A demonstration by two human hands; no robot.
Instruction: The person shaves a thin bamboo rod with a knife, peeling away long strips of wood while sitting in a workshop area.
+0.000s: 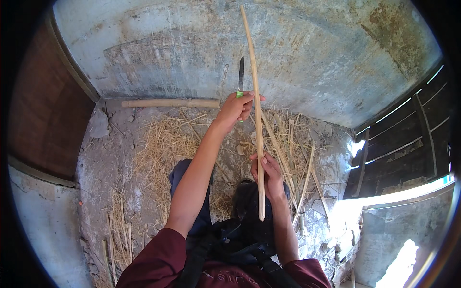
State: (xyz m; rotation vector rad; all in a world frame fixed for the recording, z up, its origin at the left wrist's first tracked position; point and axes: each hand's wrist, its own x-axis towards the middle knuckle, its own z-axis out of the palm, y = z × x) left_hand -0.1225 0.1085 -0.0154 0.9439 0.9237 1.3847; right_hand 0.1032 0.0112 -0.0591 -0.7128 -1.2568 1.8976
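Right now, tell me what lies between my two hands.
In the head view, a length of bamboo strip lies between the left hand and right hand, with littered floor behind.

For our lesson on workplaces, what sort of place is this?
Probably a rough shed or outbuilding: it has a stained wall, a dark plank panel with daylight through its gaps, and pale straw-like scraps scattered over a dusty floor.

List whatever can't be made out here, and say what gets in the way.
All in the head view:
- Knife: most of its handle, covered by the left hand.
- Right hand: parts of its fingers, behind the strip.
- Straw: stalk count, too fine and tangled.
- Floor: detail at right, washed out by glare.
- Brown panel: outer side, cut off by the dark rim.
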